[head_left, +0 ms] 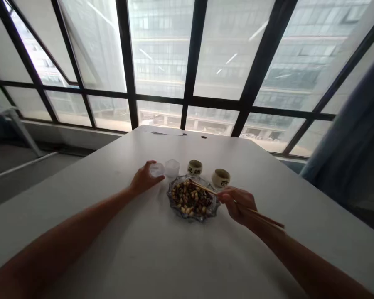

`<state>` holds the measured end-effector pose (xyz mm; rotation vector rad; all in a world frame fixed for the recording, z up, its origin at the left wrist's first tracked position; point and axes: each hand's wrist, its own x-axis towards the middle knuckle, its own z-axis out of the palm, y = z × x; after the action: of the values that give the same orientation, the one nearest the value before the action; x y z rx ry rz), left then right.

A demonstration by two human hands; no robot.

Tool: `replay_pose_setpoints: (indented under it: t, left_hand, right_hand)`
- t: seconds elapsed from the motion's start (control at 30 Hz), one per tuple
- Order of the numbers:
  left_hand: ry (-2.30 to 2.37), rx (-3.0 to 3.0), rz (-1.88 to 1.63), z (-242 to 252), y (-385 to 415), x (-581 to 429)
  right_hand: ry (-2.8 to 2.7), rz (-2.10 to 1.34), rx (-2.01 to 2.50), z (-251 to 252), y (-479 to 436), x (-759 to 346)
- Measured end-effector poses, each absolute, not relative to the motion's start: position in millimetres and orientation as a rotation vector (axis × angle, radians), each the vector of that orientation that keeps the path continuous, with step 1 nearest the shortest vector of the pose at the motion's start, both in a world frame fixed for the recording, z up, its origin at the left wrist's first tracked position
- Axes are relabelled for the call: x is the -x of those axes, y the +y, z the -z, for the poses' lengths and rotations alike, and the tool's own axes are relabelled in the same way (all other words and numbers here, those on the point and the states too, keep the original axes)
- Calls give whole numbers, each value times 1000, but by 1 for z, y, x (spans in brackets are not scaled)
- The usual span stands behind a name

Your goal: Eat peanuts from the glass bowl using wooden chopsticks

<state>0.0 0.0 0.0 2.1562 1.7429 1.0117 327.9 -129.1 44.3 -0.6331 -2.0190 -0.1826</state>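
Observation:
My right hand (238, 202) is closed around a pair of wooden chopsticks (204, 187), whose tips reach the far side of the food. Below the tips lies a scalloped clear glass plate (173, 205) heaped with a mix of nuts and dark reddish pieces (191, 197). At the plate's left, my left hand (146, 178) grips a small clear plastic cup (157, 169) between thumb and fingers. A second translucent cup (172, 168) stands just right of it. Whether the chopstick tips pinch a piece is too small to tell.
Behind the plate stand two cream cups with dark characters, one nearer the middle (195, 167) and one to the right (221, 178). They rest on a long white table (137, 249). Large windows (162, 50) lie beyond, and a blue curtain (345, 137) hangs at right.

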Motion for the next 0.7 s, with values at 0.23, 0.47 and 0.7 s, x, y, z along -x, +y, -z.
replay_pose_setpoints:
  t: [0.23,0.47,0.7]
  left_hand:
    - [1858,-2053,-685,-20,12,20]
    - [1788,-2486,-564,-55,16,-14]
    - [1791,-2521,-350,-61,36,-66]
  right_hand:
    - [-1965,70,735,-40,-130,-331]
    - [-1142,-695,913,-36,-107,-328]
    - [-1156,-602,935,-38,-105,-334]
